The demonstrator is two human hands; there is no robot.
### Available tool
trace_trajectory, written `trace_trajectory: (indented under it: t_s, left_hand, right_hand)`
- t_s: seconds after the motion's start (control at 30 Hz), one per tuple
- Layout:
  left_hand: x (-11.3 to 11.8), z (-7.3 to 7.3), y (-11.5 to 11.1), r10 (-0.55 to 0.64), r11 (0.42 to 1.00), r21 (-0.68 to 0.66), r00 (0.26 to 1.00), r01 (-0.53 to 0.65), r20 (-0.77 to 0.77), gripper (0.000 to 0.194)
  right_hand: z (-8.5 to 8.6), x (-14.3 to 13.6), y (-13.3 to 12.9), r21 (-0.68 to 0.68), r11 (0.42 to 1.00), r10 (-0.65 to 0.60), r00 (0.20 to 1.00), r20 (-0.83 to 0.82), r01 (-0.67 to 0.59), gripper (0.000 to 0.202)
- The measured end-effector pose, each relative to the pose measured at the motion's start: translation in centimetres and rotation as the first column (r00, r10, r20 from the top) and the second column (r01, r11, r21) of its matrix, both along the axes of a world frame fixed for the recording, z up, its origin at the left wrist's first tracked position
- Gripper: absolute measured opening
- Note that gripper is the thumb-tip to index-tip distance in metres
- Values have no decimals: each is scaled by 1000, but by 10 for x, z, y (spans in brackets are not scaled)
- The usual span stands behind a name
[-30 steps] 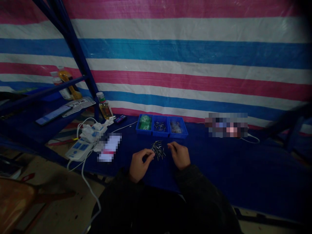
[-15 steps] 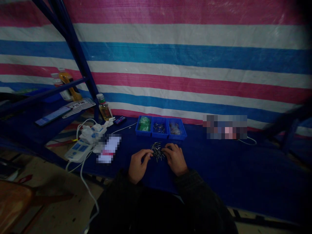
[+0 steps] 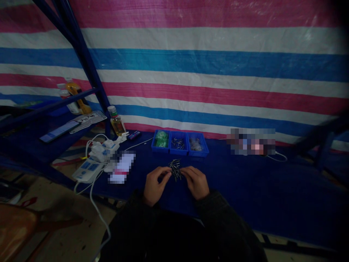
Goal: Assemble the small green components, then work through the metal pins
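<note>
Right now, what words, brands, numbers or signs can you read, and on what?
None legible.
Printed card: dark lettering, too blurred.
Clear bottle: label too small.
Small dark box: print too small.
Power strip: markings too small.
Phone on left: screen unreadable.
Light rectangular item beside power strip: pixelated.

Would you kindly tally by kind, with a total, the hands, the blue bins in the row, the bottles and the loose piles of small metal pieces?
Hands: 2 (left hand, right hand)
Blue bins in the row: 3
Bottles: 3
Loose pile of metal pieces: 1
Total: 9
</note>
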State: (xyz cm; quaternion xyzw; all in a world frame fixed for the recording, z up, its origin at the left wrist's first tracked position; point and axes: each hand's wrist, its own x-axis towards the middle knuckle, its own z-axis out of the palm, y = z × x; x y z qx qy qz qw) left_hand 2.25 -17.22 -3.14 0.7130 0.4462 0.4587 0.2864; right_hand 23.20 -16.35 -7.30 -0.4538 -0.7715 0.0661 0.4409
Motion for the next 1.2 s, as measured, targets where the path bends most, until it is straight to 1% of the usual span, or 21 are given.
trace_trajectory:
  t_s: [0.07,0.17,0.27,0.43,0.57,0.73,0.8,0.9,1.0,1.1,1.2]
  left_hand:
    - [1,0,1,-16,1000,8,1000,16,-10,19]
    - [1,1,1,-58,998,-3,997,58,-42,17]
    - [1,0,0,-105,994,-33,992,102,-76,16]
    - [2,1,-1,-135,989,-72,986,128,-101,16]
    - [3,3,-2,-151,987,-83,981,141,-120,21]
    - [2,5,-3,-162,986,-67,981,156,-108,18]
    - [2,5,-4,-178,983,-64,977,171,-114,17]
    - [1,3,-5,-198,980,-58,972,192,-128,16]
    - [1,1,-5,-191,981,-57,971,185,-145,16]
    - [2,2,-5,-181,983,-63,972,173,-152,17]
    - [2,5,-5,-168,985,-70,977,160,-130,16]
  right_hand:
    - [-1,-5,-6,31,998,51,998,-21,-50,27]
    - [-1,-10,-13,56,997,64,997,-43,-62,32]
    - [1,-14,-17,54,997,52,995,-89,-47,27]
    - [7,-16,-19,31,998,58,990,-130,-54,21]
    - [9,-17,-19,37,998,50,993,-110,-47,19]
    - [9,-19,-18,21,999,33,997,-68,-32,20]
    - [8,-19,-18,16,1000,17,1000,-23,-17,24]
    - [7,-19,-18,6,1000,-6,999,54,5,35]
    - [6,-19,-18,-22,1000,9,996,86,-7,42]
    - [8,-19,-19,-49,998,39,998,58,-36,38]
    - [10,-19,-20,-77,994,81,997,-6,-81,27]
